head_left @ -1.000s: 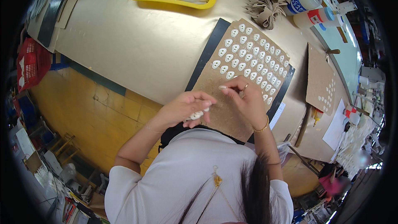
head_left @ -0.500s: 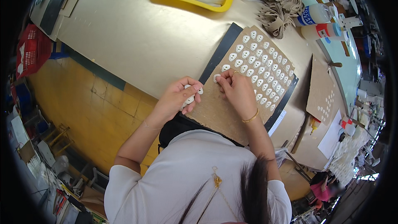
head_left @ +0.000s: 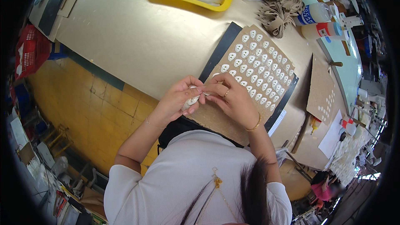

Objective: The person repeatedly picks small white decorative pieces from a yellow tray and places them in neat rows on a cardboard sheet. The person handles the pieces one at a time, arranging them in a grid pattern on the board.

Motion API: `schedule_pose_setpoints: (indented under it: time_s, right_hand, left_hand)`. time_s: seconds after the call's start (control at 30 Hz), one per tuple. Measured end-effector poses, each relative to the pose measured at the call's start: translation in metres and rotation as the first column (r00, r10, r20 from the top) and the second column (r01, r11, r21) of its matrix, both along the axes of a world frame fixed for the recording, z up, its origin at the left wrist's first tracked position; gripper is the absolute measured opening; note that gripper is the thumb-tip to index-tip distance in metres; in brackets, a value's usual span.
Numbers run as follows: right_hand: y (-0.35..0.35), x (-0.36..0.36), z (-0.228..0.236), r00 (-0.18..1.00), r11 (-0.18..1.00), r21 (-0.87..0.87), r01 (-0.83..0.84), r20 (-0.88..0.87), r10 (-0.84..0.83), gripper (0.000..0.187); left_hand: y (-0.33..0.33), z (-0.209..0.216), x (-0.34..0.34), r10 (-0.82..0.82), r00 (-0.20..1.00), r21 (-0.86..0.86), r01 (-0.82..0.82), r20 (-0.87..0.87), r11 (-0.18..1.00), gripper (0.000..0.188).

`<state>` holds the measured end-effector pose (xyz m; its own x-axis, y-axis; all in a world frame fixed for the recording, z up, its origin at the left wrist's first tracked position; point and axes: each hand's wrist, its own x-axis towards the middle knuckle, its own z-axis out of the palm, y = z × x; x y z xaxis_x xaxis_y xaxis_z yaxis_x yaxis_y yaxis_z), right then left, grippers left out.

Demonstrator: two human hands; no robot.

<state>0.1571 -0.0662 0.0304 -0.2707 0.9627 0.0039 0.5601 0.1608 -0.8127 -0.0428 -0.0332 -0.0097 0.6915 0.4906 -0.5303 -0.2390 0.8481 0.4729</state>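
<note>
Lettering I can spot from here: a bottle near the worktop's [head_left: 125, 43] far right edge, blue label [head_left: 307, 16], big white capitals wrapping round the curve. Right beside it, a blue-capped bottle [head_left: 309, 31], label with a red patch, marks on it too small to read. Nearer the worktop's front edge, right side: white sheet [head_left: 277, 123] beside the dark board [head_left: 294, 86], fine printed rows, illegible.

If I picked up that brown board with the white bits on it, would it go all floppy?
Probably not very: the brown board lies flat on the dark board, like stiff sheet. It looks thin, so it may be light. Tilting might make the white pieces slide, though I can't tell whether they're stuck.
</note>
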Motion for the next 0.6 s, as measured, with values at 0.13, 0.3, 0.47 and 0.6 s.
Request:
schedule_pose_setpoints:
  time_s: [0.13, 0.3, 0.47, 0.6]
  right_hand:
    - [-0.012, 0.006, -0.011, 0.987, 0.995, 0.011, 0.1, -0.127, -0.098, 0.013]
    - [-0.014, 0.01, -0.011, 0.933, 0.931, -0.121, 0.344, -0.066, -0.354, 0.01]
    - [-0.016, 0.017, -0.016, 0.938, 0.929, -0.138, 0.343, 0.009, -0.346, 0.014]
    - [-0.015, 0.011, -0.016, 0.861, 0.844, -0.302, 0.444, -0.117, -0.495, 0.017]
  left_hand:
    - [0.001, 0.003, 0.001, -0.043, 0.999, -0.023, 0.043, -0.006, 0.999, 0.012]
    - [-0.001, 0.003, 0.004, 0.027, 0.997, -0.006, -0.027, -0.074, 1.0, 0.016]
    - [0.003, 0.006, 0.004, 0.121, 0.992, -0.072, -0.123, -0.039, 0.99, 0.027]
    - [0.006, 0.015, 0.013, 0.184, 0.977, -0.16, -0.2, -0.112, 0.967, 0.032]
